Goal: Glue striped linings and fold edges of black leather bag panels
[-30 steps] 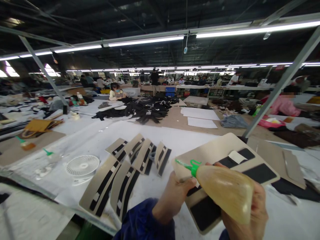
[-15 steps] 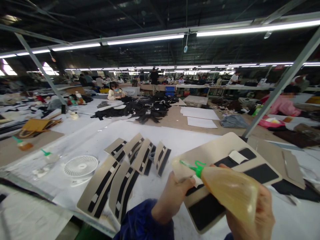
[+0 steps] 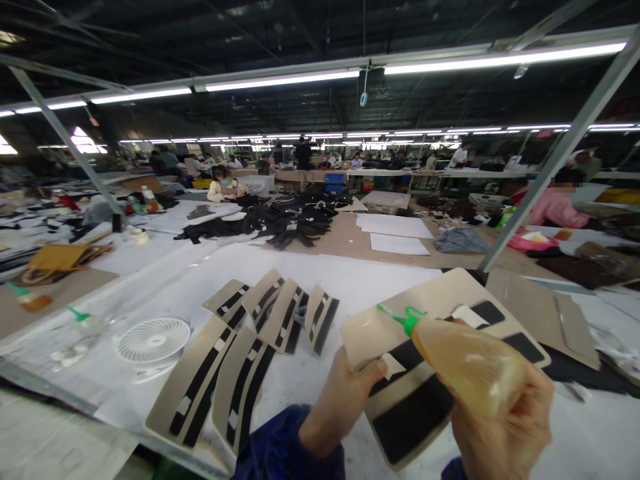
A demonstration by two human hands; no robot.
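My left hand (image 3: 334,395) grips the left edge of a beige panel (image 3: 434,299), its thumb beside a small white tab (image 3: 393,366). Black strips and a larger black patch (image 3: 414,427) lie across the panel, which is held tilted above the table. In my right hand (image 3: 513,420) is a squeeze bottle (image 3: 465,360) of amber liquid, lying over the panel. Its green nozzle points left, its tip above the panel's upper left part; whether it touches cannot be made out. The bottle hides part of the panel.
Several curved beige pieces with black strips (image 3: 183,377) lie on the white table to the left. Beyond them are a white fan (image 3: 154,340) and two green-tipped bottles. A slanted metal post (image 3: 540,180) rises at right. Black fabric (image 3: 280,217) is heaped behind.
The bottle's nozzle has shifted right and slightly up over the panel. My left hand keeps its hold, with the white tab now showing more by the thumb. The view has turned slightly right.
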